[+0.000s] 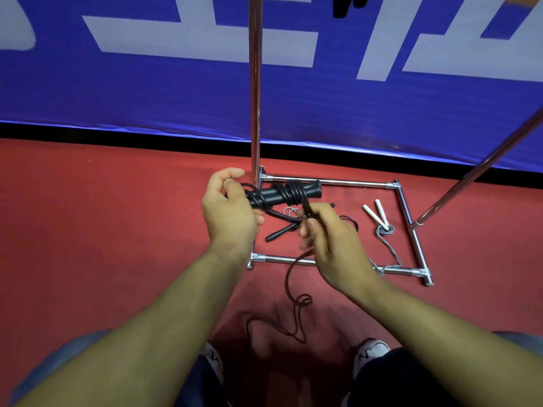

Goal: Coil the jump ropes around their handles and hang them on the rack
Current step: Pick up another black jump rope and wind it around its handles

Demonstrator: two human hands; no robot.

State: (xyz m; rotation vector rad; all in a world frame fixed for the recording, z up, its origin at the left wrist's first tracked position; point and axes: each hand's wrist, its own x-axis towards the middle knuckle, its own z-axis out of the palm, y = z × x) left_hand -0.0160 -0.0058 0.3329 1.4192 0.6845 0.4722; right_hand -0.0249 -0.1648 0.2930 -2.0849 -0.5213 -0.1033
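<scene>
My left hand [229, 214] grips the left end of a pair of black jump-rope handles [311, 191], held level, with several turns of black rope [289, 193] wound round them. My right hand [329, 239] pinches the same rope just below the coils. The loose rope tail [289, 292] hangs from it to the red floor. A second black jump rope [277, 232] lies on the floor inside the rack's base. A grey rope with white handles [374, 214] lies to its right. The chrome rack [255, 83] stands just behind my hands.
The rack's chrome base frame [329, 181] forms a rectangle on the red floor [102, 230], and a slanted chrome bar [476, 174] rises at right. A blue banner with pale characters [147, 83] backs the scene. Dark objects [342, 5] hang at the top. My shoes [370, 352] are at the bottom.
</scene>
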